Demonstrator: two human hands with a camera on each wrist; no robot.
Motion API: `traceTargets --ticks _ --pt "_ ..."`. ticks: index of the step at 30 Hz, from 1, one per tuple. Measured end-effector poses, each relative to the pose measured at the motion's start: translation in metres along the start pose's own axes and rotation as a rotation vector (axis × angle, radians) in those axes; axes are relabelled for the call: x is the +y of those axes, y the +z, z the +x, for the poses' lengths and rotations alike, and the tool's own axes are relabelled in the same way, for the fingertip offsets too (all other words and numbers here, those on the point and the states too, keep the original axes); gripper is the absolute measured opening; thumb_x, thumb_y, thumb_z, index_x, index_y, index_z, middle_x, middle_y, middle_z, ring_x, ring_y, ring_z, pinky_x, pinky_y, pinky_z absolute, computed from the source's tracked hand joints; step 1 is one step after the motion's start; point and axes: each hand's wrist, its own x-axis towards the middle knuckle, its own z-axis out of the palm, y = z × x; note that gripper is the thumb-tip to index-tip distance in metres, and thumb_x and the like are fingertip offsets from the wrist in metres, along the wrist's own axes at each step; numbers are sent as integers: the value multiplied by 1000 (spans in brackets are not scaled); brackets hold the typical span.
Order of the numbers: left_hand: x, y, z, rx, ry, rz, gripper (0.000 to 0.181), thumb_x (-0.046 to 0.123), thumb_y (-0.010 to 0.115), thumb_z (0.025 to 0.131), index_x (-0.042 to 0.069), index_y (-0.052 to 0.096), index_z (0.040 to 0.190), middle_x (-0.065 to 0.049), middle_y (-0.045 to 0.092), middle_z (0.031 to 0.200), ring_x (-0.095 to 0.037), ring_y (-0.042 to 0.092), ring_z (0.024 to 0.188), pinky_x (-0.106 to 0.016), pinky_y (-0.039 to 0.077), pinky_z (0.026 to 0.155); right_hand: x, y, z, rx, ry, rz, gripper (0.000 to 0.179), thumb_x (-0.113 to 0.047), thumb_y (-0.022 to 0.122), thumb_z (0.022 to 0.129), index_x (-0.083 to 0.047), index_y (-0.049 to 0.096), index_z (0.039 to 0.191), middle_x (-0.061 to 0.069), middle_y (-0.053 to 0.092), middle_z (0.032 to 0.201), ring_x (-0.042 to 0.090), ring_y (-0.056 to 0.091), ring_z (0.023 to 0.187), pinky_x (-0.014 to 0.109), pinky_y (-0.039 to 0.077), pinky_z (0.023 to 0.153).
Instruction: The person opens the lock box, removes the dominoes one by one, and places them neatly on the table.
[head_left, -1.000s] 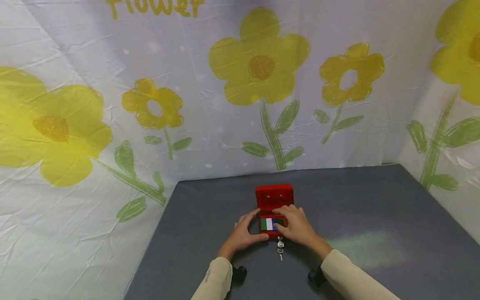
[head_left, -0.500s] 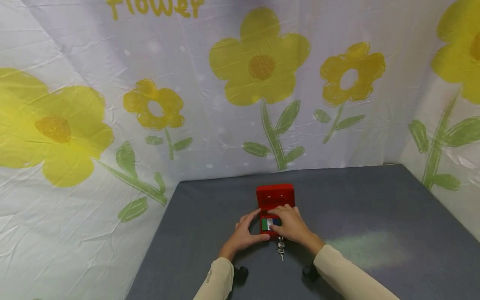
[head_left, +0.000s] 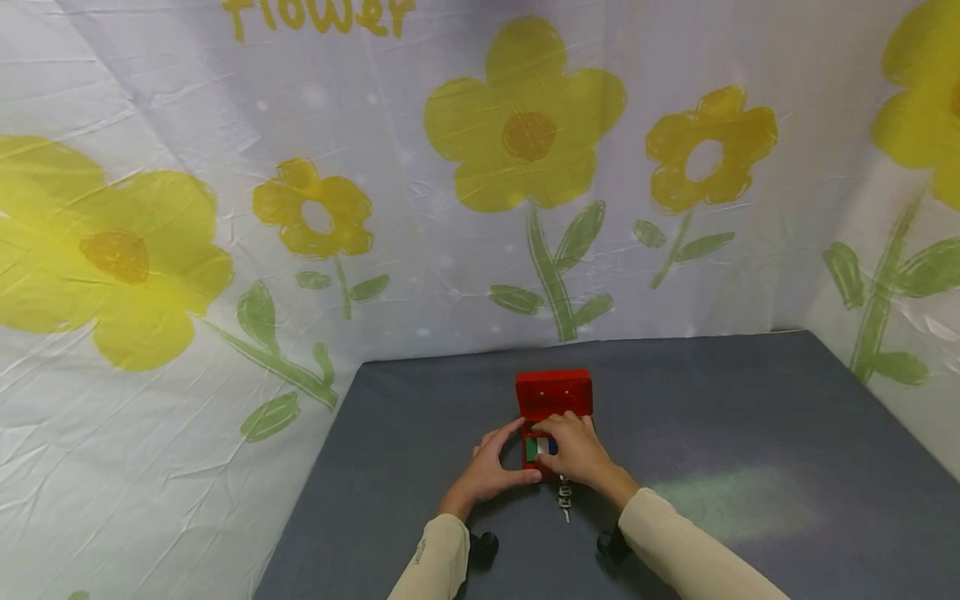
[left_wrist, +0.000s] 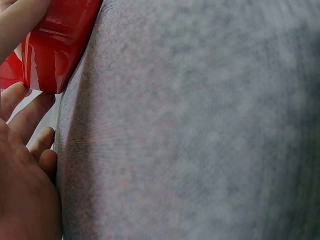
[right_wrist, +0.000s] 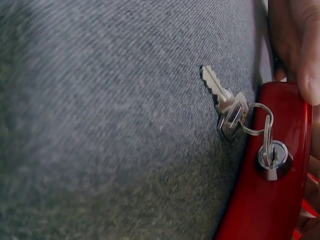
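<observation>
A small red cash box (head_left: 555,390) stands on the table with its lid raised. My left hand (head_left: 486,468) grips its left end, thumb at the front corner and fingers toward the back; its thumb (right_wrist: 312,87) also shows over the rim in the right wrist view. Inside lie green, white and blue block-like pieces (head_left: 532,450) in a row. My right hand (head_left: 577,447) reaches over the row, thumb and fingers bent over it; whether it pinches a piece I cannot tell. A key (right_wrist: 215,87) hangs on a ring from another key in the front lock (right_wrist: 273,157).
The box rests on a dark grey table (head_left: 735,433). Behind it hangs a white cloth (head_left: 420,275) printed with yellow flowers. Black wrist-camera parts (head_left: 483,550) sit under both sleeves.
My right hand has moved a little left over the colored row and covers more of its right part. The left hand keeps its place on the box.
</observation>
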Motion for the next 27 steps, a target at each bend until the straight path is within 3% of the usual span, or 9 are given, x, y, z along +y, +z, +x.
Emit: traceTargets --ticks 3,8,27 --pt "1 0 0 4 -4 -6 94 61 82 76 42 36 156 -10 35 162 -42 32 142 -70 37 106 -1 1 2 -9 -9 16 42 -17 86 79 -8 74 118 6 74 112 23 57 96 54 41 88" --pt "4 -1 -1 2 -9 -12 94 61 81 77 42 35 157 -9 36 162 -42 31 144 -69 36 108 -3 4 5 -26 -19 14 42 -17 85 78 -9 74 118 6 74 112 22 57 94 44 37 79" --pt "4 1 -1 9 -2 -11 92 59 81 79 42 35 156 -8 35 162 -41 31 144 -68 36 108 -6 10 14 -65 20 -21 45 -21 91 73 -7 76 112 8 72 107 27 58 98 45 38 79"
